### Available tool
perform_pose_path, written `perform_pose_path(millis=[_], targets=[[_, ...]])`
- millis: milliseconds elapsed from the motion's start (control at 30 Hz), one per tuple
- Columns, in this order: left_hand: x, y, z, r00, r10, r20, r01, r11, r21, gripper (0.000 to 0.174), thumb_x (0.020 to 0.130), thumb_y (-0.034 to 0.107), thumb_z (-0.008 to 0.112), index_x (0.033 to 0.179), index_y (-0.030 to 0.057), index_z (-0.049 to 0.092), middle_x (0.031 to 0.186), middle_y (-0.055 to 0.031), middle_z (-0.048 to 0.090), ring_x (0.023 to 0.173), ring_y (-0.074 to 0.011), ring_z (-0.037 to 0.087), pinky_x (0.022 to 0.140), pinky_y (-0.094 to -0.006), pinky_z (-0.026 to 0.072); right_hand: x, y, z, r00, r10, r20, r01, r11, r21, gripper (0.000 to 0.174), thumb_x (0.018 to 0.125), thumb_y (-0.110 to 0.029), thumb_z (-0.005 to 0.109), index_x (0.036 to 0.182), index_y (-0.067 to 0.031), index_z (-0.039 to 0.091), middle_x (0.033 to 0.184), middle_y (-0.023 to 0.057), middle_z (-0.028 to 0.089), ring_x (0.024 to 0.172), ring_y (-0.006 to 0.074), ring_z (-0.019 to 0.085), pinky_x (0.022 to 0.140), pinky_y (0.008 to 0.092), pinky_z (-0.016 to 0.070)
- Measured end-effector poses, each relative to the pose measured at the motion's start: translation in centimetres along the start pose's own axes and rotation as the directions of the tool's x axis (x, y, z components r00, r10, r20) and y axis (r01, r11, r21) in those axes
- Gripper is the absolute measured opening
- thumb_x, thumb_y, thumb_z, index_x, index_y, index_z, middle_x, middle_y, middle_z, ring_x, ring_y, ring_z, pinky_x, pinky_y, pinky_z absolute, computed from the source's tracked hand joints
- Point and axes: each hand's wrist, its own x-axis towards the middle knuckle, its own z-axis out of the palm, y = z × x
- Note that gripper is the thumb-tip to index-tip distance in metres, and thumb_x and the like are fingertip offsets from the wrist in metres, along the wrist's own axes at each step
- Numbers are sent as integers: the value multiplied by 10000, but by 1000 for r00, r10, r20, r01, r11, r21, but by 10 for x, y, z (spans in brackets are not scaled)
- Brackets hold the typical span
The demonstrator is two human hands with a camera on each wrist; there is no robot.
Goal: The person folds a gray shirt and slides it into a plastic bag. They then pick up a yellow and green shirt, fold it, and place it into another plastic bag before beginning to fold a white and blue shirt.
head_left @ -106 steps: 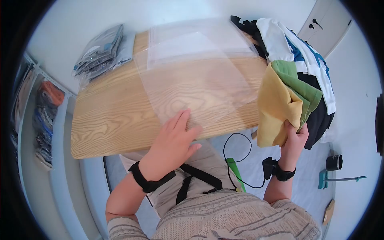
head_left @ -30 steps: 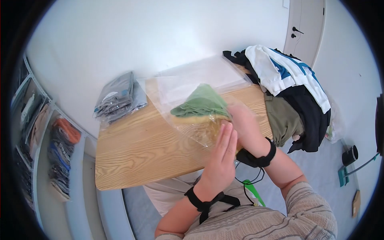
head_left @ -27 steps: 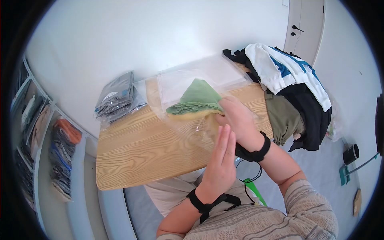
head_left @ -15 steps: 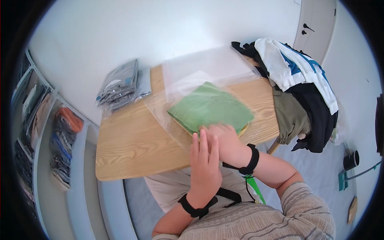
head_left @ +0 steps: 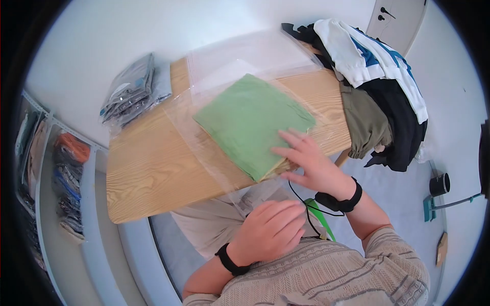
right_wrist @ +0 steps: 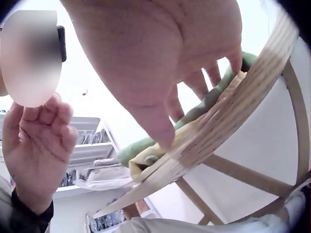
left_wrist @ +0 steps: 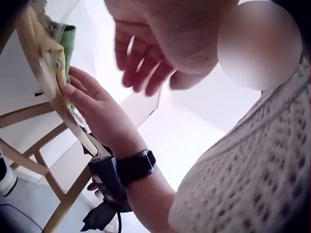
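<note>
A folded green garment (head_left: 250, 120) with yellow fabric along its lower edge lies flat on the wooden table, within the outline of a transparent plastic bag (head_left: 186, 140). Part of the bag hangs over the table's front edge. My right hand (head_left: 314, 166) reaches over the garment's near right corner, fingers spread. In the right wrist view those fingers come down to the green and yellow cloth (right_wrist: 187, 124) at the table edge. My left hand (head_left: 270, 229) hovers in front of my body, fingers loosely bent and holding nothing. The left wrist view shows its fingers (left_wrist: 141, 63) hanging relaxed.
More flat transparent bags (head_left: 250, 53) lie at the table's back. Bagged clothes (head_left: 135, 89) are stacked back left. At the right, a clothes pile (head_left: 377, 97) drapes over the edge. Shelves (head_left: 76, 168) stand left; a black cable (head_left: 306, 204) hangs near my right wrist.
The yellow and green garment has moved from the right to the table's middle, onto the bag. My right hand has withdrawn rightward and spread; my left hand has dropped back toward my body.
</note>
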Motion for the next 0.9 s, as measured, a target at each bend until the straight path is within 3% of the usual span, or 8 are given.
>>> perform_pose_path(millis=[67,267,400,533,633,700,800,900], targets=[[11,-4,24,949,-214,233,222,975,-7,325,753,87,634,1063,-6,609,1252,-181,498,1178,-301,481,922,-433,427,-3,6,-2,999,50,-6,-51,997,-55,569,732,-164,717,1269,-153,526,1408,196,384,1280,418,366,1011,474,374],[24,-27,68,943,-321,90,241,842,482,387,733,117,608,1103,2,606,1206,-166,511,1199,-311,452,972,-452,387,16,17,-6,995,49,89,-50,999,14,531,766,-38,634,1274,-151,526,1385,260,378,1268,465,362,1032,480,363],[20,-27,73,918,-398,8,336,787,518,396,751,115,584,1131,3,600,1201,-169,511,1200,-328,447,978,-464,379,32,19,-1,974,16,226,-23,999,32,548,774,-11,609,1296,-143,509,1372,314,360,1280,499,330,1040,487,359],[16,-28,69,905,-418,78,325,797,509,329,765,122,571,1068,6,624,1209,-178,519,1219,-332,435,976,-480,374,51,11,11,963,-38,265,20,997,70,540,780,-8,600,1298,-132,506,1393,306,340,1295,515,301,1044,490,355],[12,-31,71,909,-409,80,318,805,502,286,773,130,565,1025,12,637,1257,-191,508,1237,-332,426,980,-483,369,75,17,24,967,-106,233,77,988,131,516,780,-7,584,1284,-88,510,1336,288,420,1286,486,329,1068,497,318],[11,-32,72,918,-392,54,310,797,518,270,776,133,564,1007,16,641,1285,-200,498,1244,-334,424,985,-479,367,96,24,30,912,-205,355,207,978,32,503,776,-26,575,1274,-43,505,1236,263,514,1268,451,362,1097,514,253],[11,-33,69,913,-407,41,336,803,493,282,775,135,573,1024,20,639,1323,-230,470,1247,-343,429,996,-469,361,107,21,32,916,-128,381,119,992,46,537,770,-43,597,1296,-90,496,1354,265,397,1257,499,333,1080,511,276],[11,-32,67,911,-409,51,336,809,481,297,771,135,583,1039,17,635,1309,-255,468,1230,-353,447,1004,-462,355,118,38,46,910,-136,391,147,989,0,530,774,-63,596,1293,-50,488,1340,293,397,1245,531,327,1083,522,269]])
